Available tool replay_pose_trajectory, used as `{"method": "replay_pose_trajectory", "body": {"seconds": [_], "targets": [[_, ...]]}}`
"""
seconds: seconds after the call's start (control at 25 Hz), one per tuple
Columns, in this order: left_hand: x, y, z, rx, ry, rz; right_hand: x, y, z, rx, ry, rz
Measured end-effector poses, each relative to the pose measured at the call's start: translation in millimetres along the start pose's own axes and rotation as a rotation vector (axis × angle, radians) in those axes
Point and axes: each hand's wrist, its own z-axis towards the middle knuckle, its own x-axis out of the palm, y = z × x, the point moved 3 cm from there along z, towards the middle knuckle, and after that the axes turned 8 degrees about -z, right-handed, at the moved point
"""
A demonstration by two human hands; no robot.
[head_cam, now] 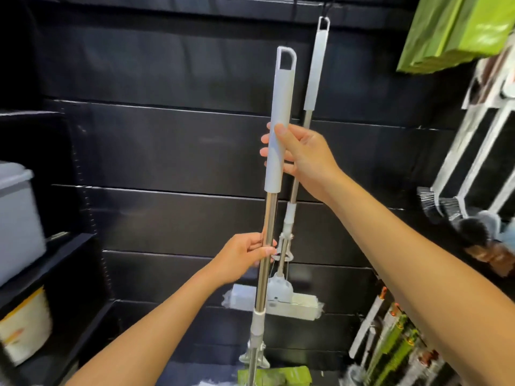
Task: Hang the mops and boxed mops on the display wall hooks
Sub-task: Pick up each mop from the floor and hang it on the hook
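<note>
I hold a mop (281,107) upright in front of the black slat wall (172,151). It has a pale grey grip with a hanging loop at the top and a steel shaft below. My right hand (301,160) is closed around the lower part of the grip. My left hand (245,259) pinches the steel shaft lower down. Behind it a second identical mop (315,68) hangs by its loop from a black hook (326,8) near the top; its wrapped white sponge head (289,303) rests against the wall.
Green boxed goods (457,32) hang at the upper right. White-handled brushes (473,151) and more packaged items (395,338) fill the right side. A black shelf unit at left carries a grey bin (16,218) and a white tub (25,324). A green mop head (278,376) shows at the bottom.
</note>
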Motion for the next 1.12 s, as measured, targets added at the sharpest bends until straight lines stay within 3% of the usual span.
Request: {"method": "replay_pose_trajectory", "body": {"seconds": [0.52,1.12], "targets": [[4.3,-84.2,126.9,0.086,0.074,0.006,-82.4,46.8,98.9,-0.174,-0.088,-0.053],[22.4,-122.1,154.3,0.104,0.140,0.014,-121.7,67.1,107.6,-0.283,-0.144,-0.053]]}}
